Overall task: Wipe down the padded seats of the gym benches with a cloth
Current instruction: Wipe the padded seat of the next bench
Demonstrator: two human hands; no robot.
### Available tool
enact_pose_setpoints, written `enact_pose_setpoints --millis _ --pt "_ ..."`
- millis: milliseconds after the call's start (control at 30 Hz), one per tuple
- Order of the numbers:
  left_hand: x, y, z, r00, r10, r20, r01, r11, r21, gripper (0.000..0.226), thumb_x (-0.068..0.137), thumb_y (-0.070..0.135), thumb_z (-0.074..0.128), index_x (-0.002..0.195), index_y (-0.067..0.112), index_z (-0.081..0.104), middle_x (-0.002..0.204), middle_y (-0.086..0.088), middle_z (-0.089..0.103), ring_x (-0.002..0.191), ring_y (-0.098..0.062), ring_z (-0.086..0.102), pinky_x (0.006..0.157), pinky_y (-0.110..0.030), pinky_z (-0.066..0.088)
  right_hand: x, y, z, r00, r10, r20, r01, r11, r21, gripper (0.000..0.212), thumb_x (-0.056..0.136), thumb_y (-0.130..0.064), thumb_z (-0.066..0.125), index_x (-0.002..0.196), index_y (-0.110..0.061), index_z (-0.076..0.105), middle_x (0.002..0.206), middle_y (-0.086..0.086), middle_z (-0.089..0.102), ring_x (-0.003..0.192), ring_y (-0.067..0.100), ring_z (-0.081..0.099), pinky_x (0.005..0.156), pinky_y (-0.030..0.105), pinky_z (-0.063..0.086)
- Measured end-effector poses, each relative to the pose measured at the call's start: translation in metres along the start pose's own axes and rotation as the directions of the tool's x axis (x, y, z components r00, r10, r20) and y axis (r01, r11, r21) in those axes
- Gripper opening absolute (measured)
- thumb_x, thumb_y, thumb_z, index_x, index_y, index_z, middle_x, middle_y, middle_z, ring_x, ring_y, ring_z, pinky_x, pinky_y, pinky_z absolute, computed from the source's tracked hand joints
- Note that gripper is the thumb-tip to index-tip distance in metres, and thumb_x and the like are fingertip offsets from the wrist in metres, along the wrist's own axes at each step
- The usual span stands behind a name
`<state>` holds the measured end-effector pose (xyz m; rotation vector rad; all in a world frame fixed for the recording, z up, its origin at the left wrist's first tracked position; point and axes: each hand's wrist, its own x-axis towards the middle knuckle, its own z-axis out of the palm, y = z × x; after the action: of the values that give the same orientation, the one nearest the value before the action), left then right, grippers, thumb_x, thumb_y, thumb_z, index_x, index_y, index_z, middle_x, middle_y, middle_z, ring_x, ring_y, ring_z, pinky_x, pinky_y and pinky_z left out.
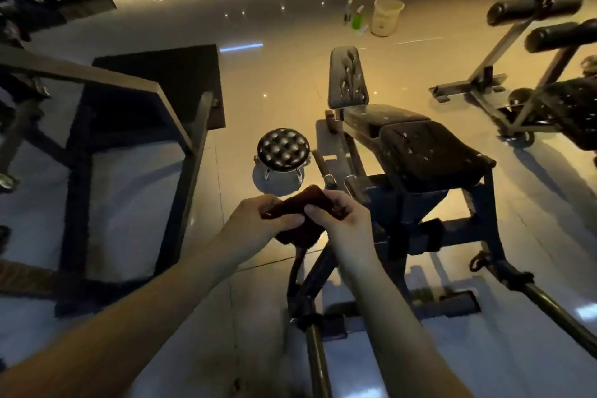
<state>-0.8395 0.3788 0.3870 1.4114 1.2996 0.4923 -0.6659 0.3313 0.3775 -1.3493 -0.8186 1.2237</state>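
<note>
Ahead of the person at mid-height, a dark red, soft cloth [300, 202] is held short of the bench. The left hand [258, 220] grips one end and the right hand [342, 220] pinches the other. It is judged light and limp (best bunched into a pad). The black padded bench seat [429, 155] lies ahead-right. A round tufted black stool [283, 149] stands beside it, and a dark steel bar [318, 349] juts underfoot.

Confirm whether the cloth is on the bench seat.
No: left hand and right hand hold the cloth clear of the bench seat.
</note>
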Motion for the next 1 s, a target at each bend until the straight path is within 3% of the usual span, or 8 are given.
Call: enact_pose_setpoints --millis 133,267,333,433,567,700,867,1000 --pt "0.004 -0.001 -0.045 0.999 0.042 0.004 -0.042 0.999 0.031 0.024 0.084 0.03 0.081 0.098 0.013 0.071 0.088 -0.004 0.075 0.08 -0.016 0.073 0.079 -0.042 0.06 -0.002 -0.011 0.044 0.999 0.005 -0.04 -0.006 0.999 -0.039 0.025 0.088 -0.005 0.073 0.112 -0.012 0.073 0.102 0.001 0.076 0.098 0.009 0.07 0.081 0.021 0.057" --pt "0.016 0.006 -0.064 0.992 0.09 0.09 -0.101 0.988 0.116 0.024 0.084 0.031 0.081 0.097 0.013 0.071 0.086 -0.004 0.076 0.077 -0.013 0.073 0.079 -0.043 0.06 -0.003 -0.015 0.058 0.995 -0.031 -0.095 0.027 0.999 -0.036 0.022 0.089 -0.006 0.073 0.111 -0.009 0.072 0.102 0.006 0.075 0.099 0.016 0.07 0.085 0.03 0.059" --pt "0.025 0.013 -0.068 0.985 0.105 0.134 -0.123 0.983 0.139 0.026 0.084 0.034 0.081 0.098 0.015 0.071 0.088 -0.002 0.076 0.077 -0.01 0.074 0.08 -0.04 0.061 -0.001 -0.016 0.06 0.99 -0.042 -0.136 0.043 0.999 0.008 0.021 0.09 -0.005 0.072 0.11 -0.006 0.072 0.1 0.006 0.075 0.097 0.015 0.071 0.081 0.029 0.059" --pt "0.044 0.022 -0.073 0.972 0.087 0.219 -0.127 0.977 0.174 0.025 0.083 0.041 0.08 0.095 0.02 0.072 0.089 0.002 0.076 0.082 -0.011 0.073 0.081 -0.036 0.061 0.007 -0.015 0.061 0.978 -0.034 -0.207 0.05 0.996 0.072 0.02 0.09 -0.008 0.073 0.109 -0.01 0.073 0.103 0.006 0.075 0.102 0.02 0.07 0.088 0.038 0.06" --pt "0.08 0.038 -0.078 0.951 0.066 0.301 -0.117 0.981 0.153 0.017 0.089 0.03 0.076 0.099 0.016 0.073 0.094 0.0 0.076 0.087 -0.01 0.071 0.07 -0.017 0.052 0.032 -0.016 0.062 0.957 -0.035 -0.287 0.071 0.991 0.116 0.016 0.09 -0.013 0.074 0.104 -0.021 0.075 0.104 0.002 0.074 0.105 0.022 0.069 0.088 0.042 0.059" --pt "0.143 0.052 -0.079 0.908 0.059 0.414 -0.149 0.97 0.19 0.016 0.09 0.029 0.076 0.096 0.013 0.074 0.084 0.003 0.076 0.083 -0.01 0.072 0.078 -0.031 0.054 0.079 -0.016 0.055 0.937 -0.029 -0.348 0.084 0.986 0.144 0.015 0.089 -0.015 0.074 0.1 -0.026 0.076 0.108 0.001 0.074 0.108 0.023 0.069 0.094 0.055 0.057" --pt "0.245 0.088 -0.057 0.844 0.061 0.532 -0.239 0.932 0.273 0.013 0.092 0.023 0.074 0.096 0.011 0.074 0.082 0.002 0.076 0.078 -0.003 0.071 0.068 -0.018 0.051 0.163 -0.015 0.029 0.885 0.025 -0.466 0.088 0.971 0.221 0.019 0.09 -0.013 0.074 0.1 -0.029 0.075 0.102 -0.003 0.075 0.104 0.021 0.07 0.088 0.049 0.061" --pt "0.33 0.116 -0.031 0.733 0.035 0.679 -0.366 0.862 0.351 0.014 0.092 0.031 0.073 0.095 0.018 0.077 0.087 0.002 0.077 0.086 -0.01 0.073 0.082 -0.032 0.056 0.221 -0.021 0.005 0.799 0.063 -0.599 0.094 0.969 0.227 0.018 0.09 -0.014 0.074 0.106 -0.022 0.073 0.099 -0.003 0.074 0.1 0.02 0.07 0.078 0.039 0.063"
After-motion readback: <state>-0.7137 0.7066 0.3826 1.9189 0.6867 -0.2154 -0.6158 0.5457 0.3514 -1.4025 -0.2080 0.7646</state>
